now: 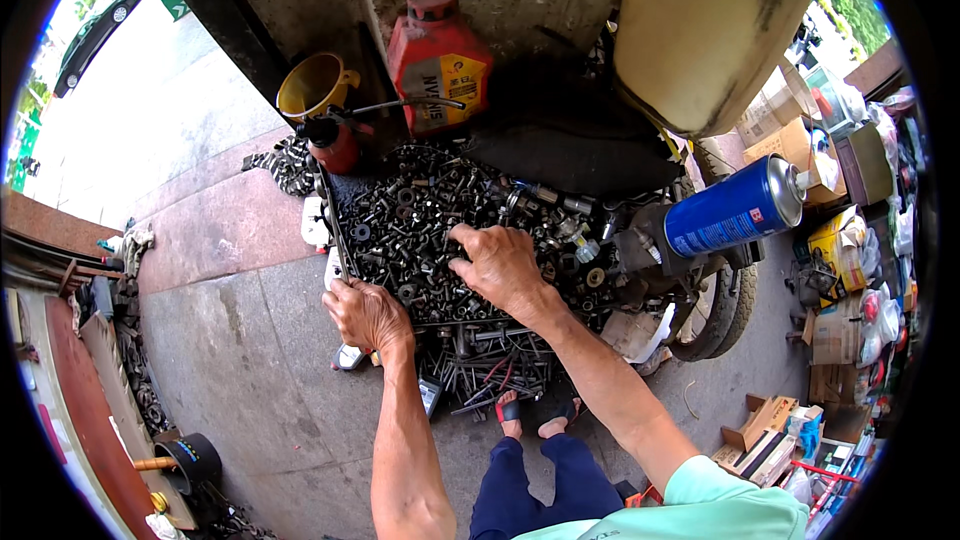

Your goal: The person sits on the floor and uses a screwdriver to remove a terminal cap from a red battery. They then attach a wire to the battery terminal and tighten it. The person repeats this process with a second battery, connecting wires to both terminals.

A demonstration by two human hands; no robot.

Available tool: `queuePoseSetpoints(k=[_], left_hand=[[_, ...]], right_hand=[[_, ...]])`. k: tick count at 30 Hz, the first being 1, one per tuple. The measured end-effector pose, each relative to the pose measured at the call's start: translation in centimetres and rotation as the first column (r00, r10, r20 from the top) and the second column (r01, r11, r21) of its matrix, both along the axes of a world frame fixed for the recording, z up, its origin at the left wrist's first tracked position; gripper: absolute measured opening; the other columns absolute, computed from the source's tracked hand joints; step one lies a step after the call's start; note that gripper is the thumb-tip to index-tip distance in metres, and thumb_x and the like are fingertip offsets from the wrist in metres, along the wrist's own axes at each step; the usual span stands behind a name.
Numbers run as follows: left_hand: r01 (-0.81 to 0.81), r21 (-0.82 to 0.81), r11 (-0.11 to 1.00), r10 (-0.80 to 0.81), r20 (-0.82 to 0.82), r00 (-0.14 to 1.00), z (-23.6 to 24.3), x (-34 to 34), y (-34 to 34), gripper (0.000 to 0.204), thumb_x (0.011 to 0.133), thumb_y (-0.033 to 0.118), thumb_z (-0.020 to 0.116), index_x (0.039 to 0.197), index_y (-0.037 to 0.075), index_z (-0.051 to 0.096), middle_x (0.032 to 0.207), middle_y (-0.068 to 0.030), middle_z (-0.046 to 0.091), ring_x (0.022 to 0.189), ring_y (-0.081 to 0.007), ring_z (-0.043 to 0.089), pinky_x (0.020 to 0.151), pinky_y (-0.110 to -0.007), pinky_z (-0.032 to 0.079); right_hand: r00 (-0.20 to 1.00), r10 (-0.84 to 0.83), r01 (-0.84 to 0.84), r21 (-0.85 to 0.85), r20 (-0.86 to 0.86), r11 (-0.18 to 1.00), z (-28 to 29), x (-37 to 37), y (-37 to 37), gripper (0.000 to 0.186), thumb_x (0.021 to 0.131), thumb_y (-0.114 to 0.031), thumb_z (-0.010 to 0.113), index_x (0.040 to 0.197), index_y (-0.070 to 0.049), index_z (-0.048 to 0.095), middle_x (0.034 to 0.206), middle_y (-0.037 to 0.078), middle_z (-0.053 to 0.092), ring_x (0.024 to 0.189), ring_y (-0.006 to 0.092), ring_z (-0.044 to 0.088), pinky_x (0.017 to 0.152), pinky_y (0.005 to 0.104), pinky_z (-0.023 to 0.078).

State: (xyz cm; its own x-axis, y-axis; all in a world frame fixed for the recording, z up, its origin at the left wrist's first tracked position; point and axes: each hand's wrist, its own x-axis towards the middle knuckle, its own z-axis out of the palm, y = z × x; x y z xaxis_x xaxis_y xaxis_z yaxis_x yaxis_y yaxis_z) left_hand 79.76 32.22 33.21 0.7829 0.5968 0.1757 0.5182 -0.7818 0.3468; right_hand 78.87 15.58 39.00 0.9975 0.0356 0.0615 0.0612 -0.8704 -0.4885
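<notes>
Two hands down in my view. Left hand (365, 312) clamped on near-left rim of metal tray (337, 230), fingers curled over edge. Right hand (500, 265) spread on heap of bolts and nuts (430, 210) filling tray, fingertips dug in; can't tell if anything pinched. Red oil jug (437, 58), yellow funnel (315, 87) behind tray. Blue spray can (735, 208) lying right.

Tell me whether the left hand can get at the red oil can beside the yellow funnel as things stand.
Probably yes. The left hand rests on the near left edge of the tray of bolts, and the red oil can stands at the tray's far left corner beside the yellow funnel. Only loose bolts lie between, nothing tall.
</notes>
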Motion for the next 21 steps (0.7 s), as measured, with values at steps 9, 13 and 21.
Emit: queuePoseSetpoints(k=[9, 13, 21], left_hand=[[0.009, 0.025, 1.0, -0.009, -0.008, 1.0, 0.3, -0.1, -0.2, 0.018, 0.092, 0.021, 0.046, 0.092, 0.005, 0.053, 0.089, -0.0129, 0.055, 0.083, -0.0327, 0.059, 0.064, -0.044, 0.049], [0.014, 0.033, 0.999, -0.014, 0.003, 1.0, 0.1, -0.1, -0.1, 0.02, 0.092, 0.023, 0.045, 0.091, 0.005, 0.053, 0.091, -0.0129, 0.055, 0.084, -0.0334, 0.059, 0.065, -0.045, 0.048], [0.017, 0.032, 0.999, -0.016, -0.009, 1.0, 0.2, -0.1, -0.1, 0.02, 0.093, 0.024, 0.045, 0.091, 0.005, 0.053, 0.092, -0.0129, 0.056, 0.086, -0.0332, 0.06, 0.066, -0.045, 0.048]], right_hand=[[0.974, -0.187, 0.182, 0.054, 0.131, 0.982, 0.1, 3.0, -0.6, 0.022, 0.076, -0.022, 0.07, 0.07, -0.005, 0.057, 0.064, 0.012, 0.063, 0.06, 0.0301, 0.064, 0.052, 0.0401, 0.049], [0.953, -0.198, 0.183, 0.086, 0.229, 0.979, 0.9, 2.2, -1.4, 0.023, 0.08, -0.023, 0.066, 0.072, -0.004, 0.057, 0.067, 0.014, 0.063, 0.059, 0.0303, 0.062, 0.052, 0.0391, 0.049], [0.921, -0.043, 0.39, 0.912, -0.388, 0.126, -0.2, -6.6, -1.6, 0.023, 0.084, 0.0, 0.051, 0.106, 0.006, 0.055, 0.098, 0.013, 0.062, 0.086, 0.02, 0.063, 0.075, 0.0334, 0.055]])
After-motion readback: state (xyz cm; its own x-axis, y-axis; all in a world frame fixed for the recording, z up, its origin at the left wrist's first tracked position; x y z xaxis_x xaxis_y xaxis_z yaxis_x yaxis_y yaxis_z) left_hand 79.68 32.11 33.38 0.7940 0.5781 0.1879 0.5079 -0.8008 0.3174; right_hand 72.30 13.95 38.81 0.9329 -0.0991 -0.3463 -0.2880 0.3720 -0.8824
